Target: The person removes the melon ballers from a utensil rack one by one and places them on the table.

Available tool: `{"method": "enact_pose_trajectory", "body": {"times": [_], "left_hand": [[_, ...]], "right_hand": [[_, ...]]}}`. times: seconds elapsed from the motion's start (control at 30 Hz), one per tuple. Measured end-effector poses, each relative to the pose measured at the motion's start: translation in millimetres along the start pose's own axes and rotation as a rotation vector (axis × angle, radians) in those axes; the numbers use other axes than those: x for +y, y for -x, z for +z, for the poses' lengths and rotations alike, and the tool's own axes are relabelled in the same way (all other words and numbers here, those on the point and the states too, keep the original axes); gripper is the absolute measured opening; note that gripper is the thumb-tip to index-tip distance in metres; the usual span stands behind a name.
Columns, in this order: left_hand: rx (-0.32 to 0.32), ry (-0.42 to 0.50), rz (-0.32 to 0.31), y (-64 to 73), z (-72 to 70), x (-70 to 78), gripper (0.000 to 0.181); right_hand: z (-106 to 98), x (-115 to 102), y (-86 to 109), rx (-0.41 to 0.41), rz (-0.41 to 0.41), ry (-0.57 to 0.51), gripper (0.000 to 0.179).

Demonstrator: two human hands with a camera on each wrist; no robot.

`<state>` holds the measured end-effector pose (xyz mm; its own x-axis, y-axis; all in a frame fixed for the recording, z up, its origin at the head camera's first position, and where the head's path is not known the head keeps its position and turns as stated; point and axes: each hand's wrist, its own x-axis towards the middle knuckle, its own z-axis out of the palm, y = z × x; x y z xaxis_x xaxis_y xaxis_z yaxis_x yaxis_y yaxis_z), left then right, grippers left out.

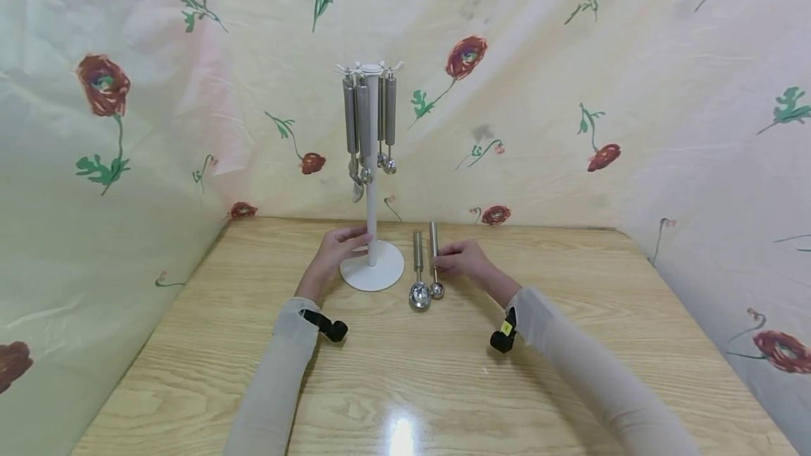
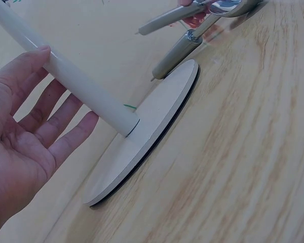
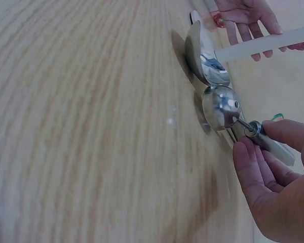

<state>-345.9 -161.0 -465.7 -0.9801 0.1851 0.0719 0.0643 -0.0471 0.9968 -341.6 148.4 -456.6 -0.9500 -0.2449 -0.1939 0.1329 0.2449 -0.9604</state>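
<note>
A white stand [image 1: 372, 213] with a round base stands upright on the table, several steel-handled utensils [image 1: 364, 115] hanging from its top hooks. My left hand [image 1: 342, 245] holds the lower pole, thumb at the front and fingers passing behind, as the left wrist view shows. To the right of the base lies a steel scoop [image 1: 419, 295] with a larger oval bowl. Beside it is a melon baller [image 3: 222, 107] with a small round bowl; my right hand [image 1: 462, 260] pinches it near the bowl end of its handle, thumb on one side and fingertips on the other.
The wooden table [image 1: 405, 364] reaches back to a flowered cloth [image 1: 538, 90], which also hangs along both sides. Each wrist wears a black strap with a small camera [image 1: 503, 340].
</note>
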Motion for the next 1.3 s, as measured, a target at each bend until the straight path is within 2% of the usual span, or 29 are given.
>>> {"method": "enact_pose_trajectory", "body": {"times": [0.47,0.83,1.07,1.3], "left_hand": [[0.004,0.007,-0.013,-2.3,0.7,-0.8,0.041],[-0.001,0.004,0.01,-4.2,-0.5,-1.4,0.04],[-0.009,0.006,0.004,-2.0,-1.0,-0.5,0.041],[-0.022,-0.002,0.004,1.2,-3.0,0.1,0.042]], "right_hand": [[6,3,-7.2,0.027,0.072,0.055,0.027],[12,-1,-6.0,0.061,0.061,0.091,0.026],[18,0,-5.1,0.091,0.062,0.07,0.035],[23,-3,0.7,0.13,0.065,0.116,0.038]]}}
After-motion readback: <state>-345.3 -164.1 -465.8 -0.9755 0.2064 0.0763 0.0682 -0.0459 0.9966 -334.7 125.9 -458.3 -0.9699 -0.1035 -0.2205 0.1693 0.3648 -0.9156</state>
